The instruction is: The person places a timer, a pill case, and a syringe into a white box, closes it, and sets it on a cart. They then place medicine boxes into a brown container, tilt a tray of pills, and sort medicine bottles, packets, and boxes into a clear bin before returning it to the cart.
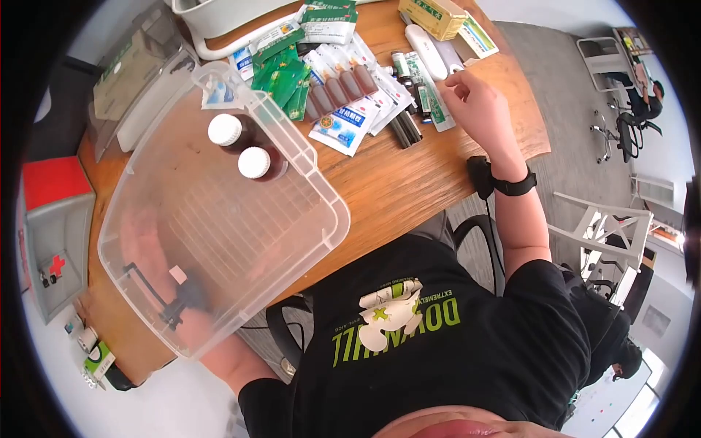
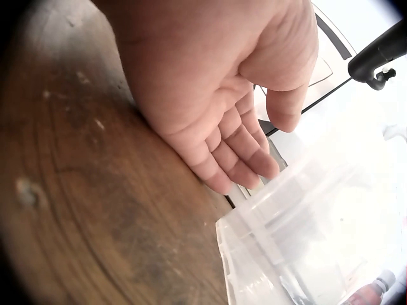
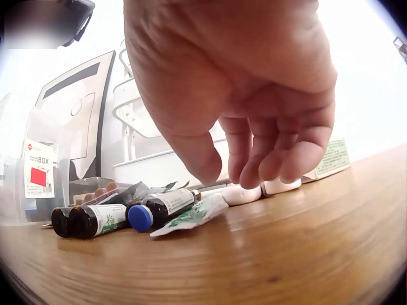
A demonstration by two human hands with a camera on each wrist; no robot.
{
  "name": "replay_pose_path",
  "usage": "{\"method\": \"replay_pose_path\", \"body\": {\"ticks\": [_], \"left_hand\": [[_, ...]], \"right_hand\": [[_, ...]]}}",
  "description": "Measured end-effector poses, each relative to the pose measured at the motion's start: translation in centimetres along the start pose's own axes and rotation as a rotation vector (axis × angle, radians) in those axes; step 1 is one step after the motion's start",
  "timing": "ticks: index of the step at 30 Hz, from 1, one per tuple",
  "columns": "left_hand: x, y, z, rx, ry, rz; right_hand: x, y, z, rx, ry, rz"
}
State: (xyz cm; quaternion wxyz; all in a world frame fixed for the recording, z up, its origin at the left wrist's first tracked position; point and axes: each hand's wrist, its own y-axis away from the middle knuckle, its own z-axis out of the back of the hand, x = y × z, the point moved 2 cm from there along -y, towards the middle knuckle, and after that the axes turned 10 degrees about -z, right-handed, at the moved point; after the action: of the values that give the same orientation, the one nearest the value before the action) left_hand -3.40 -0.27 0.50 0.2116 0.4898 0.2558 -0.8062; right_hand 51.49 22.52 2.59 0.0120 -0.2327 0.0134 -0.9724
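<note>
My left hand [image 2: 210,89] rests its edge on the wooden table, fingers relaxed and slightly bent, beside the clear plastic box [image 2: 254,254]. In the head view the hand shows dimly through the wall of the box [image 1: 219,226]. Two dark bottles with white caps, a far one [image 1: 225,130] and a nearer one [image 1: 254,162], stand in the box. My right hand [image 1: 476,109] hangs with loosely bent fingers over the table's right side. In the right wrist view its fingertips are close over white rounded objects [image 3: 241,194], with nothing visible between thumb and fingers.
Green sachets [image 1: 281,77], white and blue sachets [image 1: 347,131], a strip of brown capsule-shaped ampoules [image 1: 339,91] and small dark vials [image 1: 405,130] crowd the table's far middle. A yellow carton [image 1: 432,16] lies at the far right. A white plastic bin [image 1: 219,18] stands at the back.
</note>
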Motion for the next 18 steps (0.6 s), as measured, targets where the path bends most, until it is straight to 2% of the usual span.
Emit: {"method": "replay_pose_path", "body": {"ticks": [3, 5, 7, 8, 11, 14, 18], "left_hand": [[0.7, 0.1, 0.0, 0.038, 0.084, -0.051], [1.9, -0.1, 0.5, 0.06, 0.298, -0.051], [4.5, -0.7, 1.8, 0.082, 0.636, 0.01], [5.1, -0.8, 1.9, 0.073, 0.644, 0.021], [6.7, -1.1, 2.8, 0.057, 0.663, 0.033], [7.2, -1.4, 3.6, 0.077, 0.686, 0.033], [5.1, -0.9, 2.7, -0.026, 0.734, 0.117]], "right_hand": [[0.0, -0.3, 0.5, -0.064, -0.064, 0.025], [-0.3, -0.9, 0.4, -0.091, -0.073, 0.007], [-1.6, -1.6, -0.4, -0.101, -0.231, -0.022], [-1.7, -1.8, -0.7, -0.103, -0.313, -0.031], [0.3, -1.8, -0.2, 0.189, -0.66, -0.059], [2.7, -2.7, -0.3, 0.206, -0.646, 0.137], [6.1, -4.1, -0.3, 0.258, -0.656, 0.215]]}}
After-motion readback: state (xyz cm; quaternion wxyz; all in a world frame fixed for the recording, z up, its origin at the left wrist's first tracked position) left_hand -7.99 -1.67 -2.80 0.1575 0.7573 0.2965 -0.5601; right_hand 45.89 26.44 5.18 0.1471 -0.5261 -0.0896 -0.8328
